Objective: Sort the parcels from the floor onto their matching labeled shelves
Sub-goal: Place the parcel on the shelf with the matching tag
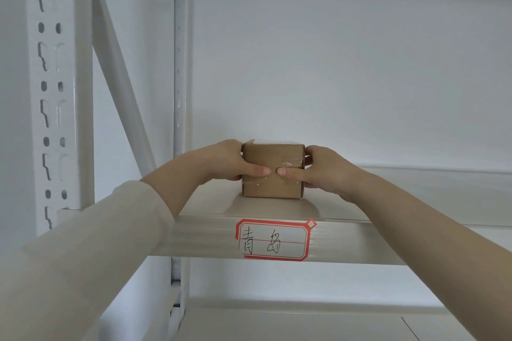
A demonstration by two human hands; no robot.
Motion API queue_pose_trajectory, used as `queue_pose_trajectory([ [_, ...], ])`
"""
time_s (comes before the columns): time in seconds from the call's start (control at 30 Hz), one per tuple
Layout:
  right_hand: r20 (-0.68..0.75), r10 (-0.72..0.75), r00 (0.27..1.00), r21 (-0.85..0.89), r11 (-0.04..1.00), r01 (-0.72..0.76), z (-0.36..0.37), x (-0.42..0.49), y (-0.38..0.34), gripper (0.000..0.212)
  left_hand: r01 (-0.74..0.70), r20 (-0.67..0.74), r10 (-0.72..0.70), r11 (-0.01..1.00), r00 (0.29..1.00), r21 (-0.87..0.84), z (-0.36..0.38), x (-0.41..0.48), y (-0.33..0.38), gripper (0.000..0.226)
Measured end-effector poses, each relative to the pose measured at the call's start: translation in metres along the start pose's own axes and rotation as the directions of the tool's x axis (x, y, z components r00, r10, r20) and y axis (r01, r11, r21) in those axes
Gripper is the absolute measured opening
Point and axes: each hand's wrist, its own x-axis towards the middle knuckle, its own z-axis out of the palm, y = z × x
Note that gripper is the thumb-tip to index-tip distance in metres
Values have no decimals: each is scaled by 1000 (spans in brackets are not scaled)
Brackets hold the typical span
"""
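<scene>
A small brown cardboard parcel (pixel 273 158) with clear tape and a white label on top sits on a white shelf (pixel 401 191), near its front edge. My left hand (pixel 230 162) grips the parcel's left side, thumb on the front face. My right hand (pixel 318 169) grips its right side, thumb also on the front, the two thumb tips almost meeting. On the shelf's front beam, just below the parcel, is a red-bordered label (pixel 273 239) with handwritten characters.
A white perforated upright (pixel 55 91) and a diagonal brace (pixel 122 77) stand on the left. A rear post (pixel 179 77) rises beside the parcel. Another shelf (pixel 304 324) lies below and one runs overhead. A white wall is behind.
</scene>
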Motion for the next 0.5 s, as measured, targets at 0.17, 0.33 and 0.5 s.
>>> queue_pose_trajectory([
  [0.17, 23, 34, 999, 37, 999, -35, 0, 4, -2, 58, -1, -8, 1, 1000, 1000, -19, 2, 6, -2, 52],
  [0.33, 34, 54, 998, 46, 997, -56, 0, 7, -1, 55, 6, -7, -6, 1000, 1000, -17, 2, 8, -2, 52],
  [0.5, 70, 84, 994, 44, 995, -88, 1, 6, -1, 67, 26, 3, -26, 999, 1000, -24, 3, 7, -1, 57],
])
